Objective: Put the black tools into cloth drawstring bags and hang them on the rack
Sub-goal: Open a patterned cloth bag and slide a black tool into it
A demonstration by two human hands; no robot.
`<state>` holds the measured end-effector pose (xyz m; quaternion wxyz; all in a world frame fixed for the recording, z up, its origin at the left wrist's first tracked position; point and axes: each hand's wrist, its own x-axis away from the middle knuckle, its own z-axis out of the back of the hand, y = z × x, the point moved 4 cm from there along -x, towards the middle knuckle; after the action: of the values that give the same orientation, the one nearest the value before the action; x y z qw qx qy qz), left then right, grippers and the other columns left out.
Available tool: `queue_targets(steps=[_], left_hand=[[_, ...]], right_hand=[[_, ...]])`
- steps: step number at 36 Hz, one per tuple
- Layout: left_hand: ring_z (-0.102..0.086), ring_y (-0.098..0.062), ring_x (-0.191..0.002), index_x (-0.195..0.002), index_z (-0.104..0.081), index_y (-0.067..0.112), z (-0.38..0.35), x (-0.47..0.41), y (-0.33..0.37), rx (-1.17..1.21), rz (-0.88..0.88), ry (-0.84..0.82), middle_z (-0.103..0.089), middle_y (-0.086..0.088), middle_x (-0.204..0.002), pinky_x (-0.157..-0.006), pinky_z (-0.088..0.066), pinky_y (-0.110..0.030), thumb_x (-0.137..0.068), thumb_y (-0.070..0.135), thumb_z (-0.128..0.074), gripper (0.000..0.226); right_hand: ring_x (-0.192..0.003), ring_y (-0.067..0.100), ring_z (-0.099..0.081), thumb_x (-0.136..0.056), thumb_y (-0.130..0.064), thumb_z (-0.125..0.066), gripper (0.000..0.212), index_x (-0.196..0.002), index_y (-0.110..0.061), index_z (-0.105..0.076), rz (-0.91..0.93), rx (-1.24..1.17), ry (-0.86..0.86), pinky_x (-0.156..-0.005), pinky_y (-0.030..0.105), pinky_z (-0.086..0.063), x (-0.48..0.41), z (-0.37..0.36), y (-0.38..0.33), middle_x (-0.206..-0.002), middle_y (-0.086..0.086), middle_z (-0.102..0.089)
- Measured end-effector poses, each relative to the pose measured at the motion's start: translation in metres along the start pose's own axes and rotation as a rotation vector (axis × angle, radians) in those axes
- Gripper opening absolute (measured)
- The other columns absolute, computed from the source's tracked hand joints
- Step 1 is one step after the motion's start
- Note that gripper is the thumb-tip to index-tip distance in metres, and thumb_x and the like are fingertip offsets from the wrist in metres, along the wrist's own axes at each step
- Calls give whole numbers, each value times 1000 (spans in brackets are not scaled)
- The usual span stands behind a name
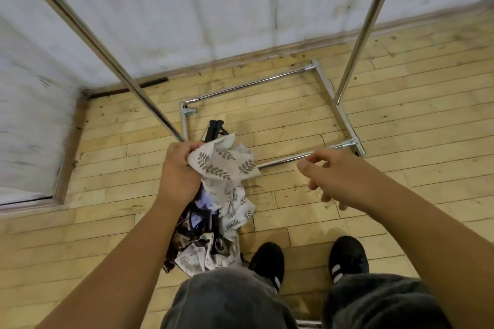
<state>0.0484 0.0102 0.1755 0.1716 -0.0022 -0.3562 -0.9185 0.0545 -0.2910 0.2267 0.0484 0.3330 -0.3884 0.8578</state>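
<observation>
Clutched a leaf-print cloth drawstring bag (227, 165) in the left hand (181, 171), fingers curled tight round its bunched left edge, above the wood floor (401, 88) and just near of the base frame (332, 99) of the chrome rack (370, 19). Held the right hand (331, 173) out to the right, well apart from the bag, fingers half curled and, as far as could be seen, empty, any thin cord there being too fine to make out. Saw one end of a black tool (215, 127) jutting past the bag's far edge, long axis running near to far, visible tip aimed far and a touch left, close beside the foot of the left upright (81, 27); could not tell how much of it sat inside the cloth. Judged the likeliest slip to be that tool sliding out: gripped through loose cloth only, mouth apparently undrawn, one end outside. Judged a second hazard in the tip catching the left upright on the way up to the rack. Noted also a heap of printed bags and dark straps (211, 246) on the floor below the left hand, just left of the black shoes (267, 259), apt to tangle with the hanging cloth or catch a foot stepping in.
</observation>
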Motion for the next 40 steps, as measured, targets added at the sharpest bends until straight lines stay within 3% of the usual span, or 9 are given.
queue_targets(steps=[3, 11, 14, 19, 24, 28, 32, 37, 40], left_hand=[[-61, -10, -90, -107, -66, 21, 27, 6, 63, 157, -89, -61, -64, -3, -113, -71, -44, -2, -90, -4, -68, 30], [-74, -22, -105, -96, -81, 25, 29, 45, 158, 605, -59, -437, -78, 6, -113, -88, -62, -42, -94, -8, -63, 37], [-77, -15, -98, -93, -83, 22, -3, 50, 167, 520, 33, -603, -80, 6, -107, -98, -59, -48, -91, 1, -71, 24], [-73, -6, -105, -108, -78, 40, -16, 75, 172, 368, 9, -655, -77, 26, -108, -94, -59, -33, -102, 3, -53, 44], [-66, -4, -79, -117, -65, 50, -7, 63, 165, 204, 25, -411, -65, 29, -112, -64, -48, -17, -105, 25, -49, 32], [-61, 1, -108, -130, -52, 54, -18, 52, 163, 336, 127, -453, -57, 28, -127, -78, -50, -22, -96, 61, -54, 35], [-70, -10, -109, -104, -56, 51, -25, 50, 172, 733, 345, -471, -69, 10, -126, -96, -58, -43, -94, 68, -51, 20], [-62, -24, -129, -146, -42, 51, -27, 50, 170, 736, 365, -551, -59, 7, -148, -108, -48, -56, -58, 92, -69, 101], [-51, -17, -134, -151, -33, 53, -27, 49, 170, 581, 312, -511, -45, 13, -147, -107, -43, -46, -68, 73, -78, 96]], right_hand=[[-87, 20, -72, -99, -54, -54, 38, -130, -33, -55, 3, -96, 40, -63, 33, -60, 1, 3, -7, -102, -1, -72], [-109, 26, -72, -90, -78, -45, 67, -123, -25, -70, -83, -871, -88, -94, 55, -59, 7, 16, -13, -119, 5, -76], [-101, 30, -77, -92, -74, -48, 73, -126, -14, -70, -122, -1064, -225, -82, 46, -63, 11, 18, -13, -114, 12, -78], [-94, 34, -78, -97, -27, -68, 27, -118, -10, -73, -84, -936, -40, -87, 48, -62, 5, 21, -5, -102, 14, -80], [-100, 27, -77, -100, -23, -65, 12, -107, -23, -75, -39, -882, 37, -94, 45, -60, 5, 26, -4, -100, 2, -82], [-106, 22, -73, -93, -30, -68, 22, -113, -25, -77, 4, -739, -5, -102, 46, -55, 6, 24, -7, -106, -3, -80], [-91, 11, -76, -94, -20, -62, 21, -89, -23, -82, 167, -427, -18, -87, 37, -61, 16, 24, -17, -97, -10, -80], [-98, -3, -63, -87, -28, -62, 21, -75, -18, -75, 363, -218, -146, -82, 21, -46, 28, 12, -28, -114, -26, -65], [-85, -1, -57, -86, -19, -63, 24, -70, -2, -60, 401, -138, -144, -74, 20, -40, 26, 7, -25, -100, -16, -60]])
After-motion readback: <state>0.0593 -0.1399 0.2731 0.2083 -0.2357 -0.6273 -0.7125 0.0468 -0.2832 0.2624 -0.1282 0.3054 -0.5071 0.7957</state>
